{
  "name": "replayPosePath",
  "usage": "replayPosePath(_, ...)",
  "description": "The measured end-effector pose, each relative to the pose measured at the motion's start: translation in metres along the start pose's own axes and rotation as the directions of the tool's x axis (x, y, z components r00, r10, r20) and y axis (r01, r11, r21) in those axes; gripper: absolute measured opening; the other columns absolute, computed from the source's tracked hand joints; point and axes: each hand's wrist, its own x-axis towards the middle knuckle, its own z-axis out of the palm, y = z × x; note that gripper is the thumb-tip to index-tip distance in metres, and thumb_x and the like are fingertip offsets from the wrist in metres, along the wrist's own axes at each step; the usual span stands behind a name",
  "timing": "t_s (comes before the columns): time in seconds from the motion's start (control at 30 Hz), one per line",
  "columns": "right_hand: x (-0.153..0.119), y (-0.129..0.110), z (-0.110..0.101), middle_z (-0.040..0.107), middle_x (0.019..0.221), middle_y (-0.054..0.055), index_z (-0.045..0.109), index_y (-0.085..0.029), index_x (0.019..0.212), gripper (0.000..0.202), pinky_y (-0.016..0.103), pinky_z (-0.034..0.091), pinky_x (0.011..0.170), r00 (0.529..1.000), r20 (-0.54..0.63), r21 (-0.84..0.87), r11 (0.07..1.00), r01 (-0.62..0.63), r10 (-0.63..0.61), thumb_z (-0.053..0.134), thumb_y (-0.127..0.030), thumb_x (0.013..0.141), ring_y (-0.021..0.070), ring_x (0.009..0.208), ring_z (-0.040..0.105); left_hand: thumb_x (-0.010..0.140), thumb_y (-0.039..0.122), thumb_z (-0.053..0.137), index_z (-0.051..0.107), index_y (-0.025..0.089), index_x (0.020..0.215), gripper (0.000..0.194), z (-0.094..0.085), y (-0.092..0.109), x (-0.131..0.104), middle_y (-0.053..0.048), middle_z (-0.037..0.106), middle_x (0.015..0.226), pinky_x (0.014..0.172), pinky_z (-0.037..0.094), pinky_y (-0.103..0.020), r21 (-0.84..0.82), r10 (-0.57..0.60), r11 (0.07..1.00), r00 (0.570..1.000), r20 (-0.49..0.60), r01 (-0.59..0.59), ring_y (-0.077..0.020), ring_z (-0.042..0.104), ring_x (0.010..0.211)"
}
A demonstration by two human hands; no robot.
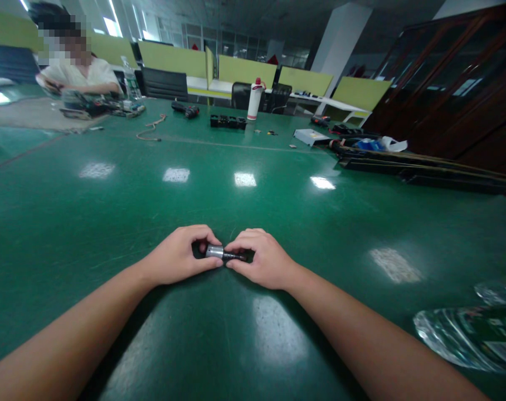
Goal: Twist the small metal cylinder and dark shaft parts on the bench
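Metal piece (215,252) is held crosswise over the near middle of the desk (219,195), its silver body pinched by the left hand (178,256) and its dark, narrow end by the right hand (269,259); by this two-ended grip it is apparently kept steady. Contents of the white bottle (254,103), stood capped at the far side, are hidden; whether liquid is held in the clear bottle (457,337) at near right cannot be told.
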Motion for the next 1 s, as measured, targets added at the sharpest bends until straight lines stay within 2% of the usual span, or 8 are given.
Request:
replayPosePath(0.3,0.0005,-0.0031,-0.0019,0.07,0.082,0.0,0.071,-0.021,0.09,0.016,0.031,0.04,0.078,1.0,0.002,0.005,1.0,-0.013,0.013,0.076,-0.02,0.075,0.0154,0.078,0.061,0.079,0.036,0.069,0.069,0.018,0.091,0.021,0.0,-0.0008,-0.0006,-0.002,0.065,0.082,0.068,0.044,-0.026,0.008,0.013,1.0,1.0,0.009,-0.013,-0.0169,0.06,0.074)
replayPosePath(0.63,0.0,-0.0036,-0.0023,0.069,0.08,-0.001,0.07,-0.021,0.086,0.014,0.032,0.04,0.078,1.0,0.003,0.018,0.999,-0.029,0.029,0.077,-0.021,0.074,0.0154,0.077,0.061,0.069,0.032,0.077,0.066,0.017,0.084,0.024,0.0013,0.0015,0.0001,-0.001,0.065,0.081,0.067,0.044,-0.025,0.009,-0.042,0.999,0.999,-0.001,0.042,-0.0168,0.06,0.073)
replayPosePath(1.0,0.0,-0.0049,-0.0023,0.067,0.075,-0.002,0.069,-0.021,0.083,0.012,0.031,0.04,0.077,0.999,-0.015,0.013,0.999,-0.04,0.04,0.076,-0.018,0.073,0.0149,0.075,0.06,0.07,0.033,0.075,0.066,0.018,0.084,0.023,0.0007,0.002,-0.0005,-0.001,0.065,0.08,0.067,0.045,-0.026,0.005,-0.049,0.999,0.999,0.0,0.049,-0.0171,0.06,0.073)
